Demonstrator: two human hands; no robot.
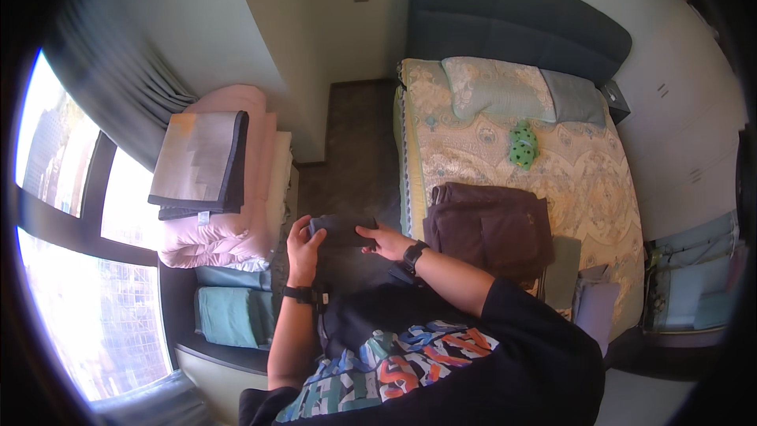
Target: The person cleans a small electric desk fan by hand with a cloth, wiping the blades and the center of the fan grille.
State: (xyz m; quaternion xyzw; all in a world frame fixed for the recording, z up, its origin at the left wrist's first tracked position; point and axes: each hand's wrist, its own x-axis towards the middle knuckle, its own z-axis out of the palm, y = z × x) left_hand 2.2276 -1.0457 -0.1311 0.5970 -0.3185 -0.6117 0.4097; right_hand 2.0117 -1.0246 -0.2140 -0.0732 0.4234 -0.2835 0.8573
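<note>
Nearest the camera is the person's black shirt (465, 379), its front printed in red, white and teal. Just beyond it, both hands hold a dark bundle (341, 231) up over the floor (351, 130), between the bed (587, 197) on the right and the window (91, 331) on the left. The left hand (301, 248) pinches the left end between thumb and curled fingers; the right hand (388, 242) grips the right end, thumb on top and fingers partly hidden beneath. What the bundle is made of is hard to tell. A black band (299, 294) circles the left wrist and a dark watch (414, 255) the right.

On the bed's left half, near the right forearm, lies a folded brown cloth (489, 229). To its near right are a grey-green cloth (562, 272) and a lilac-grey cloth (597, 308). Farther off sit a spotted green toy (523, 146), a patterned pillow (501, 88) and a grey pillow (574, 97), below a dark headboard (512, 24).

By the window, a folded grey mat (197, 158) rests on a pink quilt (260, 181). Teal fabric (226, 315) lies nearer, beside the left forearm, and a grey curtain (118, 71) hangs at the far left.
</note>
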